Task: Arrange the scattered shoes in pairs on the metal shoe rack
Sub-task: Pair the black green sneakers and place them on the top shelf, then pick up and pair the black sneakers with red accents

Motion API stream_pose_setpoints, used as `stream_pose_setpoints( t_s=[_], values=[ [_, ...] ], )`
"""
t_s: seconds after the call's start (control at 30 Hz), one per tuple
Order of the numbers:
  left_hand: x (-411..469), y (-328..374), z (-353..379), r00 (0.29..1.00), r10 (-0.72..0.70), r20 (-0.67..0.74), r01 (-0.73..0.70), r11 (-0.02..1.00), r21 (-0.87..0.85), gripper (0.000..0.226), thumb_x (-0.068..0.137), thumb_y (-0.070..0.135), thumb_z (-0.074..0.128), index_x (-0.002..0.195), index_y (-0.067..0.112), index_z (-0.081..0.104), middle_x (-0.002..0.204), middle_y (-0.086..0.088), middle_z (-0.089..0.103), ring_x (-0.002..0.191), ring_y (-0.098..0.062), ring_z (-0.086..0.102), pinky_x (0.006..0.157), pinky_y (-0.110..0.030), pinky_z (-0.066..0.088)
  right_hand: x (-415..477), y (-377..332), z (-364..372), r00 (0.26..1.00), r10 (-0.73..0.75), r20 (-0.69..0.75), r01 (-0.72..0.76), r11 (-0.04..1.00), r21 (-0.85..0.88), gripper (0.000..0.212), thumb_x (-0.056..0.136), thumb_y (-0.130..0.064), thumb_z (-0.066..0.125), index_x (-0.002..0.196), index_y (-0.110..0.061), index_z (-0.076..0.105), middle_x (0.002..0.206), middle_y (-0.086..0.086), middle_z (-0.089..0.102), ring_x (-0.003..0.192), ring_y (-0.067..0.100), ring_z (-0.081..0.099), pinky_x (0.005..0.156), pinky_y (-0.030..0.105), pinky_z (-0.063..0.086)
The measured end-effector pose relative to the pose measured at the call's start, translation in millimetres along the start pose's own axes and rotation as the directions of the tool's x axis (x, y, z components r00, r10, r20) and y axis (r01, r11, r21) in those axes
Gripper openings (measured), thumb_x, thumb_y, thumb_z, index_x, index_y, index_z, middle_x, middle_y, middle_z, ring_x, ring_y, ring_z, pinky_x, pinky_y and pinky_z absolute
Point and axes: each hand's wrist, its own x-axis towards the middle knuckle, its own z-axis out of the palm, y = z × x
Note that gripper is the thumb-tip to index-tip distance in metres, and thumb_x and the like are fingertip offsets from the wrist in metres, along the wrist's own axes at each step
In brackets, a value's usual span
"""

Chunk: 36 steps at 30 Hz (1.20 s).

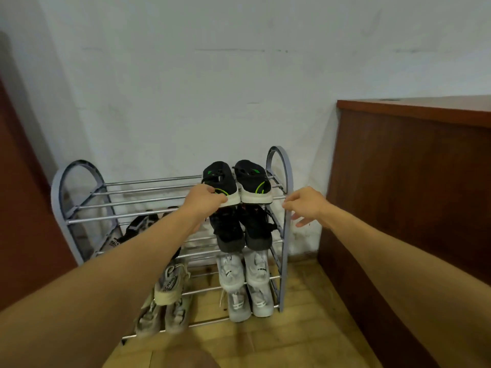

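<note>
A grey metal shoe rack (79, 205) with several tiers stands against the wall. On the right of its top tier sit two black shoes with green marks and white soles, heels toward me. My left hand (204, 200) grips the heel of the left black shoe (220, 181). Its mate, the right black shoe (252, 181), stands beside it, touching. My right hand (305, 205) hovers just right of the rack's right post, fingers apart and holding nothing. Below are a dark pair (241, 229), a white pair (244, 269), a grey-white pair (249, 301) and beige shoes (170, 285) at lower left.
A brown wooden cabinet (411, 181) stands close on the right of the rack. A dark red door or panel (24, 208) is at the left. A black-and-grey shoe (135, 229) lies on the second tier, left. The floor (305, 328) is tan tile.
</note>
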Motion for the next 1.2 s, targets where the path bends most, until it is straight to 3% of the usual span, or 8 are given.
stream_pose_setpoints(
  t_s=[0.03,0.13,0.5,0.6,0.77,0.9,1.07,1.2],
  values=[
    [-17.6,1.4,4.0,0.999,0.021,0.032,-0.022,1.000,0.013,0.005,0.084,0.017,0.065,0.081,0.016,0.061,0.098,-0.008,0.057,0.088,-0.023,0.055,0.081,-0.031,0.045,-12.6,5.7,-0.8,1.000,0.005,0.008,-0.005,1.000,-0.001,0.025,0.095,-0.013,0.057,0.116,-0.005,0.066,0.112,0.012,0.065,0.088,0.025,0.067,0.068,0.032,0.060],
    [-67.5,1.0,22.9,0.980,0.062,0.189,-0.077,0.995,0.071,0.036,0.086,0.024,0.065,0.120,0.012,0.063,0.117,-0.006,0.064,0.108,-0.022,0.060,0.100,-0.038,0.048,-50.7,27.4,-0.9,0.999,0.021,0.042,-0.019,0.999,-0.044,0.027,0.096,-0.011,0.055,0.120,-0.003,0.064,0.114,0.013,0.064,0.090,0.028,0.067,0.069,0.032,0.060],
    [-193.1,-73.6,146.9,0.703,0.071,0.707,-0.399,0.863,0.310,0.031,0.092,0.017,0.058,0.122,0.011,0.064,0.113,-0.002,0.065,0.093,-0.011,0.058,0.063,-0.008,0.045,-194.3,211.1,-2.1,0.944,0.289,0.159,-0.255,0.945,-0.207,0.031,0.094,-0.020,0.055,0.120,-0.007,0.068,0.117,0.007,0.066,0.100,0.029,0.069,0.082,0.045,0.060],
    [-222.9,-90.4,185.9,0.571,-0.022,0.821,-0.462,0.818,0.343,0.034,0.095,0.020,0.053,0.128,0.019,0.059,0.117,0.003,0.060,0.100,-0.010,0.055,0.078,-0.017,0.043,-234.2,269.4,1.4,0.900,0.396,0.184,-0.376,0.917,-0.135,0.033,0.096,-0.021,0.054,0.123,-0.003,0.064,0.118,0.013,0.065,0.096,0.025,0.065,0.077,0.034,0.059],
    [-268.9,-127.5,244.9,0.434,-0.147,0.889,-0.487,0.792,0.368,0.042,0.090,0.034,0.058,0.130,0.021,0.057,0.124,0.002,0.057,0.117,-0.015,0.054,0.089,-0.023,0.040,-293.9,358.4,32.3,0.770,0.612,0.180,-0.613,0.788,-0.056,0.039,0.098,-0.015,0.051,0.134,0.000,0.053,0.136,0.015,0.055,0.121,0.032,0.057,0.095,0.036,0.049],
    [-286.5,-171.8,272.2,0.321,-0.288,0.902,-0.494,0.762,0.419,0.046,0.091,0.034,0.058,0.134,0.018,0.054,0.130,-0.003,0.056,0.116,-0.016,0.053,0.086,-0.021,0.036,-337.2,415.6,73.0,0.685,0.715,0.138,-0.696,0.699,-0.168,0.041,0.095,-0.022,0.055,0.126,0.005,0.056,0.120,0.020,0.062,0.100,0.031,0.062,0.086,0.036,0.050],
    [-290.5,-220.0,273.3,0.310,-0.372,0.875,-0.539,0.689,0.484,0.045,0.087,0.043,0.060,0.128,0.025,0.057,0.129,0.001,0.058,0.106,-0.013,0.052,0.085,-0.023,0.038,-383.8,470.5,112.9,0.522,0.852,0.049,-0.828,0.520,-0.211,0.052,0.089,-0.024,0.064,0.132,-0.002,0.045,0.118,0.015,0.054,0.096,0.029,0.055,0.070,0.032,0.044],
    [-289.8,-232.9,268.1,0.287,-0.427,0.857,-0.579,0.636,0.511,0.050,0.089,0.042,0.057,0.135,0.021,0.051,0.135,-0.001,0.054,0.120,-0.018,0.051,0.089,-0.024,0.038,-405.7,494.8,135.9,0.400,0.915,0.057,-0.891,0.402,-0.210,0.063,0.089,-0.028,0.065,0.139,-0.002,0.036,0.127,0.019,0.053,0.108,0.034,0.059,0.071,0.031,0.046]
  ],
)
